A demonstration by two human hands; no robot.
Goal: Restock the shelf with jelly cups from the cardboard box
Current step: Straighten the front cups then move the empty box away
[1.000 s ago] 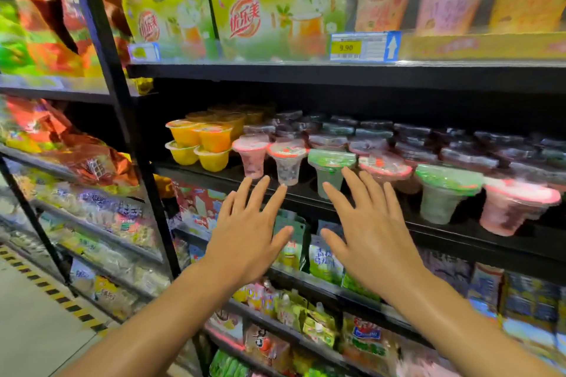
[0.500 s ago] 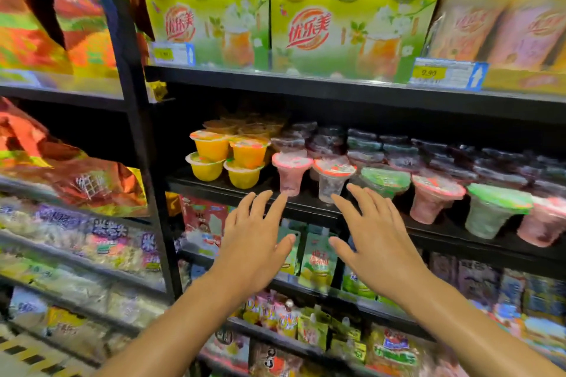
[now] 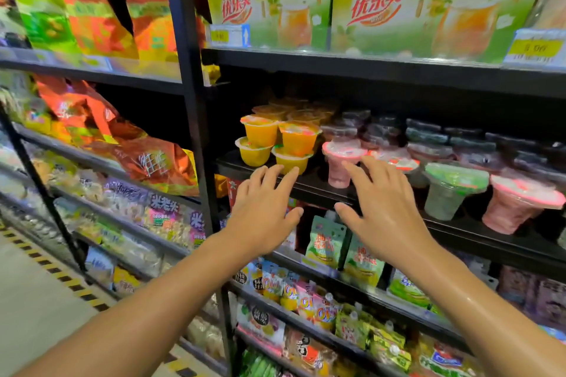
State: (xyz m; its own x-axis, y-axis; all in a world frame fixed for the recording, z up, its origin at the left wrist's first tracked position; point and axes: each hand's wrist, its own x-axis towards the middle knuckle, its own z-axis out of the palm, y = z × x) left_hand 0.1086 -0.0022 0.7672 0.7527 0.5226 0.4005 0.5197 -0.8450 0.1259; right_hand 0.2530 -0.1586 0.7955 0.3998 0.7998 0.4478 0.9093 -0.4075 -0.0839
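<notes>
Place: a shop aisle, snack section
Shelving: black metal shelves (image 3: 337, 70) in tiers; goods faced outward
Tags: price tag (image 3: 229, 36) at 12 o'clock
Stock: snack bags (image 3: 92, 9) at 10 o'clock; jelly cups (image 3: 260, 135) at centre
Floor: hazard-striped tape (image 3: 61, 278) at 8 o'clock

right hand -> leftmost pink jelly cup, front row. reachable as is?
Probably yes. The right hand is open and empty, its fingertips already overlapping the pink jelly cup in view. The cup stands at the shelf front edge with nothing before it.

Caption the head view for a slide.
Both open hands, left and right, reach toward the jelly cups on the black shelf.
</notes>
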